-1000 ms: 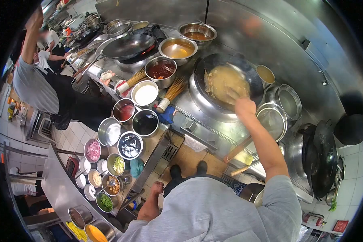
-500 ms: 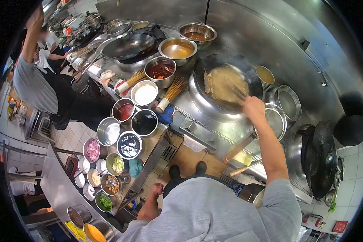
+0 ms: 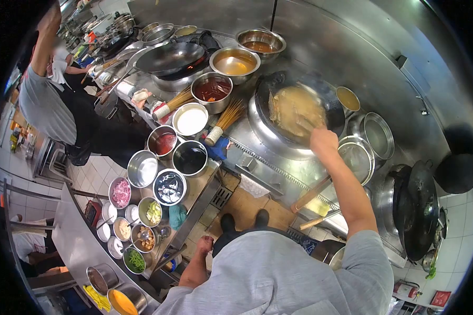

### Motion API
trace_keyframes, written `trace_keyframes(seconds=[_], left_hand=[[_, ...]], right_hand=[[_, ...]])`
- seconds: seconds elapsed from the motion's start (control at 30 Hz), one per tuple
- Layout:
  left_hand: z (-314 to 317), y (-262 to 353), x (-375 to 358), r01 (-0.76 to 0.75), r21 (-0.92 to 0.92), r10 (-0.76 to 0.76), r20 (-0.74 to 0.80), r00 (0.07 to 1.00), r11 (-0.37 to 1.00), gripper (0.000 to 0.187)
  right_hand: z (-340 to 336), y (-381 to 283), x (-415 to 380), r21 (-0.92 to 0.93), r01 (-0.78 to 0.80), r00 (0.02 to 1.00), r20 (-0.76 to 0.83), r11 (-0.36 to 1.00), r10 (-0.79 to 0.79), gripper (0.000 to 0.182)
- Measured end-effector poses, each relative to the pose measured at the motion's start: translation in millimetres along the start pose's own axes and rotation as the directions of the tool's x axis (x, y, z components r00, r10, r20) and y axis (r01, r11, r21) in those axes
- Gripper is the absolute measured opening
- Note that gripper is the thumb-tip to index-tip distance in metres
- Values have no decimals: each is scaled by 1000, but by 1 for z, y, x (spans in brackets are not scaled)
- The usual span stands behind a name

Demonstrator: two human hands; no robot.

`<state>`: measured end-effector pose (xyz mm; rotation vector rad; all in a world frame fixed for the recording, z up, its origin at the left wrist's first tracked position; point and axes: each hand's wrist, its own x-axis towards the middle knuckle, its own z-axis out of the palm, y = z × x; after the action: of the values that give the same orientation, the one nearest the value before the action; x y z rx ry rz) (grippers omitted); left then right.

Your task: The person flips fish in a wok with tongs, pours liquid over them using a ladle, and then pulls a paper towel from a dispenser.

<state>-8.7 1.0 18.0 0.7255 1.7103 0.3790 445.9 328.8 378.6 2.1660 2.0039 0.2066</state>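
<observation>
Within the dark wok (image 3: 334,105), the liquid (image 3: 298,105) looks cloudy and yellowish-brown.

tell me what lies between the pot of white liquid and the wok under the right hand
The head view shows a bundled-stick brush, then the steel burner ring around the wok.

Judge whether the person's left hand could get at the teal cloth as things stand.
Probably yes: the left hand is beside the counter, and nothing visible stands between it and the teal cloth.
</observation>
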Motion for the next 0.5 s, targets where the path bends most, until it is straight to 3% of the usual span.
trace_keyframes(seconds=[0.2, 0.4, 0.47, 0.5], left_hand=[[0, 4, -3, 96, 86, -91, -62, 994, 992, 21], [-5, -5, 11, -215, 369, 177, 136, 975, 904, 24], [-7, 6, 16, -75, 193, 47, 147, 988, 978, 22], [-7, 10, 16, 1, 102, -18, 161, 987, 995, 22]], right_hand=[[-29, 12, -23, -15, -29, 996, 87, 999, 31, 23], [-20, 8, -18, -60, -33, 988, 150, 998, 42, 26], [-11, -1, -12, -68, -67, 981, 176, 995, 78, 26], [2, -4, -10, -118, -36, 995, 86, 992, 47, 26]])
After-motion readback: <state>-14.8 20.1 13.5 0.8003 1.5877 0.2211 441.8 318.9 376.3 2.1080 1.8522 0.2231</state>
